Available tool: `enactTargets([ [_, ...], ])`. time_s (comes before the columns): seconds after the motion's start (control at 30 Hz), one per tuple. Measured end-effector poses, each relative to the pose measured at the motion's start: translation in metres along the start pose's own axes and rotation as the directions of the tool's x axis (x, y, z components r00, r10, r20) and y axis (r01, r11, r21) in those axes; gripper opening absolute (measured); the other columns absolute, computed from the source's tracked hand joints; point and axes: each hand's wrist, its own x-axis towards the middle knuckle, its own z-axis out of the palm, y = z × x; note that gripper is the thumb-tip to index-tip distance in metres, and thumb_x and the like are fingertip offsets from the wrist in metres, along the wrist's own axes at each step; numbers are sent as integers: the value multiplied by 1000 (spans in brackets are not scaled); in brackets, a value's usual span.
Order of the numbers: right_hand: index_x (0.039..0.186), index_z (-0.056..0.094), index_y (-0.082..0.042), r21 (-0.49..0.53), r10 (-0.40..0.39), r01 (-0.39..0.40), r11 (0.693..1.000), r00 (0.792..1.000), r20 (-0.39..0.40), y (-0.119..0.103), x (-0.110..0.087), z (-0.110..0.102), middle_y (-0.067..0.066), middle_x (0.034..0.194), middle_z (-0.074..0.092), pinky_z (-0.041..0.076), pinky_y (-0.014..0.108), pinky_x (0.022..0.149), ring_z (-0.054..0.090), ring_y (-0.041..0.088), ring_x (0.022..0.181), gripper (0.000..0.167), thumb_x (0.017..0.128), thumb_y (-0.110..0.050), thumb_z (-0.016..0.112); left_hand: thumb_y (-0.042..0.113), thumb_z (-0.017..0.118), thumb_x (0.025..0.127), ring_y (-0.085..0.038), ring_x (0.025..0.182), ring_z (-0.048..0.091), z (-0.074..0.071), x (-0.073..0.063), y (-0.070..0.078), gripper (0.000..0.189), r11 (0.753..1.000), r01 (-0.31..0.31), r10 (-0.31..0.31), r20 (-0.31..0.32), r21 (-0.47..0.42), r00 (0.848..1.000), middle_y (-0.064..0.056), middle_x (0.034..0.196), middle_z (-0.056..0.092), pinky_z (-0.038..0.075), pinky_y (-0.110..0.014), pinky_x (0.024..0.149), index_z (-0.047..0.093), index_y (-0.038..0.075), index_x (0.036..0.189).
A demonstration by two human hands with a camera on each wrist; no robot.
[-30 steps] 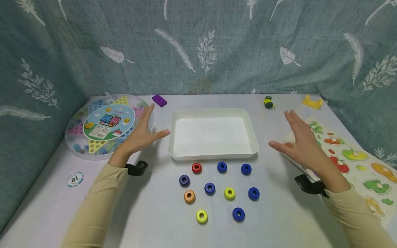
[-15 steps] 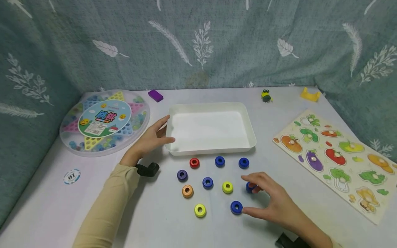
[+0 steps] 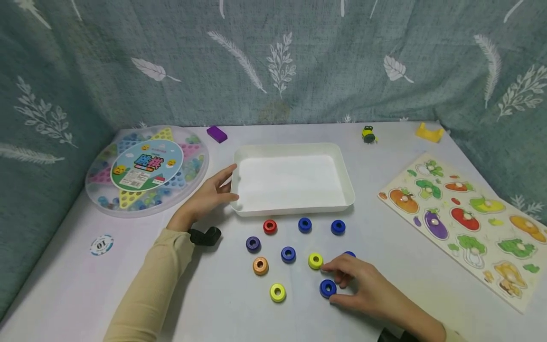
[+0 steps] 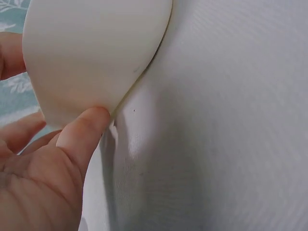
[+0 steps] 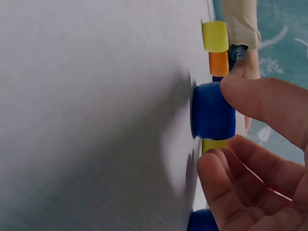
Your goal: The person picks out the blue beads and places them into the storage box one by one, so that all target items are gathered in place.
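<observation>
My left hand (image 3: 207,197) lies at the left side of a shallow white tray (image 3: 292,210). In the left wrist view its thumb touches the outer wall of the tray (image 4: 96,53), and another finger is at the rim. My right hand (image 3: 367,287) is low over the table, thumb and fingers on either side of a blue ring (image 3: 322,294). In the right wrist view the thumb meets the upper edge of that blue ring (image 5: 214,113), while the other fingertips stay apart from it. Another blue ring (image 3: 350,254) is mostly hidden behind the right hand.
Around the right hand lie a yellow ring (image 3: 315,261), another yellow ring (image 3: 278,299), an orange ring (image 3: 260,271), a red ring (image 3: 270,232) and several blue ones. A Chinese checkers box (image 3: 147,194) stands left, a vegetable puzzle board (image 3: 461,232) right. Small toys sit behind.
My left hand came down and rightward to the tray's side. My right hand moved from the right over the puzzle board down to the near blue ring, its fingers drawing closer together.
</observation>
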Motion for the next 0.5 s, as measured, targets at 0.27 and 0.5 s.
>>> enactTargets([
  [0.27, 103, 67, -12, -31, 14, -12, 999, 998, 64, -2, 4, -3, -13, 89, 56, 50, 19, 64, 50, 2, 76, 29, 76, -12, 78, -6, 57, 87, -34, 140, 19, 2, -1, -1, 83, 999, -12, 13, 18, -30, 1000, -14, 157, 5, 24, -44, 111, 9, 9, 153],
  [0.5, 101, 68, -12, -13, 42, -41, 999, 997, 66, -5, 10, -9, -13, 88, 59, 51, 20, 65, 54, 2, 75, 28, 75, -9, 78, -8, 56, 86, -33, 140, 17, 2, 0, 0, 84, 999, -9, 10, 12, -47, 1000, -14, 157, 3, 22, -43, 112, 9, 10, 153],
])
